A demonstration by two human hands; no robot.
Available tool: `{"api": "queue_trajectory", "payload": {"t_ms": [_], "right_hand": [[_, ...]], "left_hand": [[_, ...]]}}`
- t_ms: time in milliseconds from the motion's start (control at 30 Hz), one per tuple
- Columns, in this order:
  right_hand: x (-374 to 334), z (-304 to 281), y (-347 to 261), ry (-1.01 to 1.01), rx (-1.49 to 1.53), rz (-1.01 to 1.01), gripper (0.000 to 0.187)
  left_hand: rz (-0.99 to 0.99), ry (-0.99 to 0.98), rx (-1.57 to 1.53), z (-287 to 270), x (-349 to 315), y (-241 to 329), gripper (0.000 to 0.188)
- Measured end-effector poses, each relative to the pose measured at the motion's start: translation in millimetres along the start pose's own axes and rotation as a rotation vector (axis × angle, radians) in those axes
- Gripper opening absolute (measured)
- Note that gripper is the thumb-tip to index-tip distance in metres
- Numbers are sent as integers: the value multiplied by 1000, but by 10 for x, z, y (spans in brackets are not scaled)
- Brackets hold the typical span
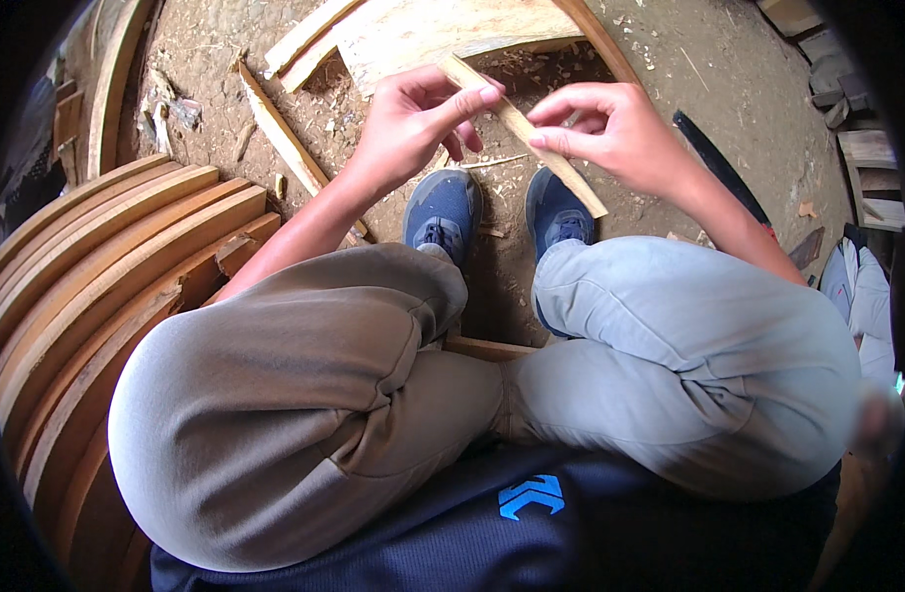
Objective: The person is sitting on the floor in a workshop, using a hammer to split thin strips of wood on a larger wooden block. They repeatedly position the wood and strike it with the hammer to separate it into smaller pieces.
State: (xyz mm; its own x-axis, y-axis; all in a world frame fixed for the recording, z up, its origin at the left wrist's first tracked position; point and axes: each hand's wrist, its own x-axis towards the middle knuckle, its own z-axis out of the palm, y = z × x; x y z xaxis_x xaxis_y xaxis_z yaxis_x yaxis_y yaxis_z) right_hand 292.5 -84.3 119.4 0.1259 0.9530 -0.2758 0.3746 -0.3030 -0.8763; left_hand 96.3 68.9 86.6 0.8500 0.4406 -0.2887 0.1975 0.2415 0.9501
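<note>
I sit with my knees drawn up and hold a thin pale wooden strip (pixel 531 136) slanting above my blue shoes (pixel 443 209). My left hand (pixel 413 120) pinches the strip's upper end between thumb and fingers. My right hand (pixel 610 133) grips it near the middle with its fingertips. The strip's lower end points toward my right shoe (pixel 559 212). Grey trousers (pixel 304 395) fill the lower half of the view.
A stack of curved wooden planks (pixel 97 266) stands at my left. A large pale curved board (pixel 443 30) and loose slats (pixel 280 133) lie on the dirt ahead. A dark blade-like tool (pixel 719 168) lies at the right, near scrap wood (pixel 867 148).
</note>
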Motion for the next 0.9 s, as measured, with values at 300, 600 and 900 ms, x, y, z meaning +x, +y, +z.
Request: {"api": "queue_trajectory", "payload": {"t_ms": [300, 600, 900], "right_hand": [[138, 86, -64, 6, 261, -113, 33], [98, 52, -109, 33, 243, -30, 25], [90, 70, -36, 67, 288, -41, 24]], "left_hand": [[0, -223, 269, 57, -57, 97, 26], [106, -216, 485, 49, -9, 148, 24], [146, -171, 506, 52, -5, 167, 27]]}}
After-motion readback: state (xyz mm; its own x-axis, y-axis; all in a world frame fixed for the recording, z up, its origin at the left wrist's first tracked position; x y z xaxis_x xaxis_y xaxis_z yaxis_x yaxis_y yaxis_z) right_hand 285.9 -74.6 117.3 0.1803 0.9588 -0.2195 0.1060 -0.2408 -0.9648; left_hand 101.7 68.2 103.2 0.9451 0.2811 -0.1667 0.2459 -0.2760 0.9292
